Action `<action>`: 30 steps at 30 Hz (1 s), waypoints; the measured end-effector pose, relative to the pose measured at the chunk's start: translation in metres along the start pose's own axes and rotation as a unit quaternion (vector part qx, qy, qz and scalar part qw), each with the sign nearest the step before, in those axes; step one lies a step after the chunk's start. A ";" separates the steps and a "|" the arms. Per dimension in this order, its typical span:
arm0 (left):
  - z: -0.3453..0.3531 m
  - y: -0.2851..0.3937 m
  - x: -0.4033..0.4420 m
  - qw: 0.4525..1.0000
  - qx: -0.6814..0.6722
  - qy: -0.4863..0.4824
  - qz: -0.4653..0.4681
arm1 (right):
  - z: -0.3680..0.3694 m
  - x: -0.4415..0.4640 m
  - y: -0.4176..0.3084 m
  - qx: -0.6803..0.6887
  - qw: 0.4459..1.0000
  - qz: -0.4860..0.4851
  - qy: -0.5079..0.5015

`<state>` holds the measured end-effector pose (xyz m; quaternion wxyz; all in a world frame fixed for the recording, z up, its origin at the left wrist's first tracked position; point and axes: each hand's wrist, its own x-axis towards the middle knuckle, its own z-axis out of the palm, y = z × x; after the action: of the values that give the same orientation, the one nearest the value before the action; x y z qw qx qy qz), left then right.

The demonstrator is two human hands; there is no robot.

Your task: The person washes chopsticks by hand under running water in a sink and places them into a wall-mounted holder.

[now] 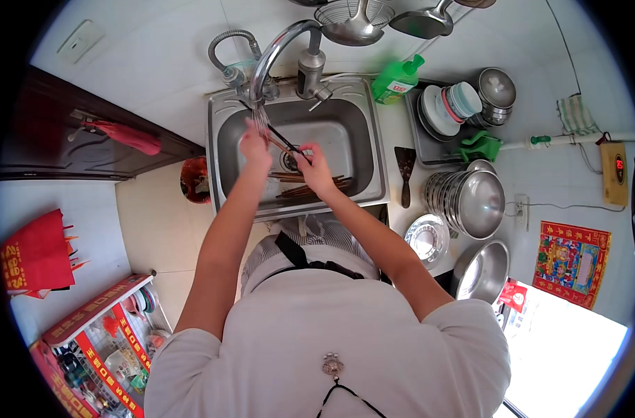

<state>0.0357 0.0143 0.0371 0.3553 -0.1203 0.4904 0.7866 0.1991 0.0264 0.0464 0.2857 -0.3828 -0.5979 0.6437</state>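
I see R hand (315, 168) gripping chopsticks (283, 138) over the sink (378, 160), L hand (254, 148) near their upper ends under the tap (266, 56), can't tell its grip. I'd keep R firm, sticks fanned w/ water (261, 118) reaching all sides.

The left fingers (250, 127) are blurred over the sink (380, 167); above the sink, a ladle (355, 32) is cut off by the top edge.

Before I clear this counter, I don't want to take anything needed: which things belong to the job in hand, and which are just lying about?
In use:
held chopsticks
loose chopsticks in the sink
faucet

Lying about, apparently:
spatula
stacked metal bowls
large metal basin
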 end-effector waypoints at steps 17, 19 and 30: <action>0.021 0.000 0.001 0.999 0.002 -0.041 0.029 | -0.004 -0.010 -0.043 0.084 0.987 0.133 -0.031; 0.025 0.001 -0.033 0.989 0.011 -0.145 -0.019 | 0.001 0.002 -0.029 0.089 0.986 0.132 -0.043; 0.001 0.054 0.000 0.985 -0.076 -0.147 0.044 | 0.011 0.024 -0.036 0.003 0.986 0.105 -0.131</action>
<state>-0.0006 0.0011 0.0748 0.3787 -0.0085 0.3760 0.8457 0.1736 0.0442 0.0781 0.1370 -0.3548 -0.5852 0.7161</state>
